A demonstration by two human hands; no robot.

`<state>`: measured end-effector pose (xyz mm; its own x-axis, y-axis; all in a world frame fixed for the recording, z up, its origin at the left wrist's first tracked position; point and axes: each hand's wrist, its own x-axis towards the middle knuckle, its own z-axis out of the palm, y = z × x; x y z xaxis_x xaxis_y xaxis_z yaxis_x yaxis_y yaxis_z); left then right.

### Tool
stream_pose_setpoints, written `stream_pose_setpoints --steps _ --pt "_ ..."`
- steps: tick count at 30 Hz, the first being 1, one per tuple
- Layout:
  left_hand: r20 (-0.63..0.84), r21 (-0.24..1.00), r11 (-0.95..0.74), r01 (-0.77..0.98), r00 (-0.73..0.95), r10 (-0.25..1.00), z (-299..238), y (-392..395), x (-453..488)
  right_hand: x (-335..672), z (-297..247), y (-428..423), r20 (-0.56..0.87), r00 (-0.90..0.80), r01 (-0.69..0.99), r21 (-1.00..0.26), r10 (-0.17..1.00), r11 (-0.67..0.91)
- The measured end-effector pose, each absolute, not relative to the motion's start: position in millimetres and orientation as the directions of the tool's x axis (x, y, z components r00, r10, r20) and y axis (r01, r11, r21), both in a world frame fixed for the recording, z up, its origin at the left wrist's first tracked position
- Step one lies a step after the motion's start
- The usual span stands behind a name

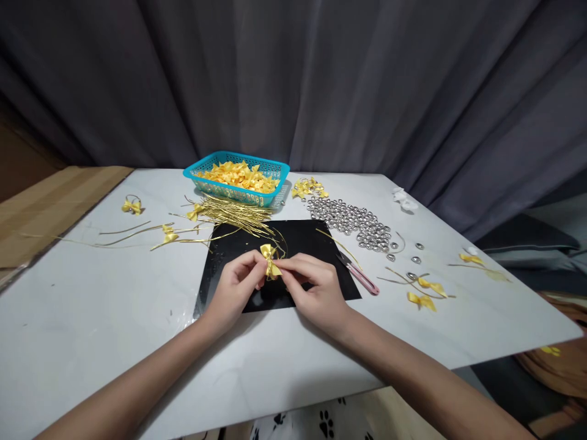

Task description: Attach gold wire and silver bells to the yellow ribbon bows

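Observation:
A yellow ribbon bow (267,252) with gold cord about its middle is held up over a black mat (300,232). My left hand (236,284) pinches the bow from its left side, thumb against fingertips. From the right, my right hand (316,287) grips the bow's lower edge between thumb and fingers. Thin loops of gold cord stand out behind the bow. The fingertips partly cover its middle, so how the cord runs there is hard to make out. Just right of the mat lies a pair of pink-handled snips (362,278).
A blue basket (188,173) full of yellow bows stands at the back, with a heap of gold cords (233,212) before it. Silver beads (353,220) spread behind the right hand. Finished-looking bows (309,188) lie near them; loose bows (422,300) and cords lie farther right.

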<state>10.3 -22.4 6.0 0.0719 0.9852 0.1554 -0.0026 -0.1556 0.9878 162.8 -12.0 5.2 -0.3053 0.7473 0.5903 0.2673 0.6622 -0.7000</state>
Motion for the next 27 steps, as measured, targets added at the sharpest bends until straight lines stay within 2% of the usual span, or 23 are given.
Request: stream_pose_setpoints --steps 24,27 --pt "0.256 0.966 -0.257 -0.001 0.077 0.964 12.8 -27.2 12.1 156.6 4.0 -14.5 0.416 -0.233 0.153 -0.877 0.879 0.455" --pt "0.246 0.969 -0.247 -0.007 0.074 0.966 13.0 -27.2 11.2 157.9 4.6 -14.2 0.450 -0.249 0.156 -0.855 0.858 0.494"
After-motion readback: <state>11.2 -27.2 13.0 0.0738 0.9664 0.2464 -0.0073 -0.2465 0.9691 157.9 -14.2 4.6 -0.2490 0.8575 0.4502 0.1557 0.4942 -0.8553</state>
